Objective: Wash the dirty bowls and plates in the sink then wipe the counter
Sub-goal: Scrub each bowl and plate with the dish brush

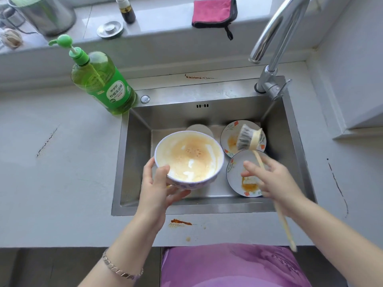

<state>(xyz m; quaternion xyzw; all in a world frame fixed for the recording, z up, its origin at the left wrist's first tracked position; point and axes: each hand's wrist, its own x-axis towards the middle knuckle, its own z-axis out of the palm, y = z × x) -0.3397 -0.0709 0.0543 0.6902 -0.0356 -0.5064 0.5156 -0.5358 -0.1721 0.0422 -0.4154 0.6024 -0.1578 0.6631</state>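
Note:
My left hand (157,187) holds a white bowl (189,159) with orange-brown residue above the steel sink (136,141), thumb on its near rim. My right hand (271,179) grips the wooden handle of a dish brush (247,139), whose bristles point left, to the right of the bowl. Two floral plates lie in the sink's right side: the far plate (230,137) has an orange smear, the near plate (236,177) holds orange sauce and a pale scrap. Another white dish (199,129) shows behind the bowl.
A green dish soap bottle (99,81) stands at the sink's back left corner. The faucet (273,38) arches over the back right. A pink cloth (213,12) lies on the sill. Orange stains (180,222) mark the counter in front of the sink and behind the sink (199,77).

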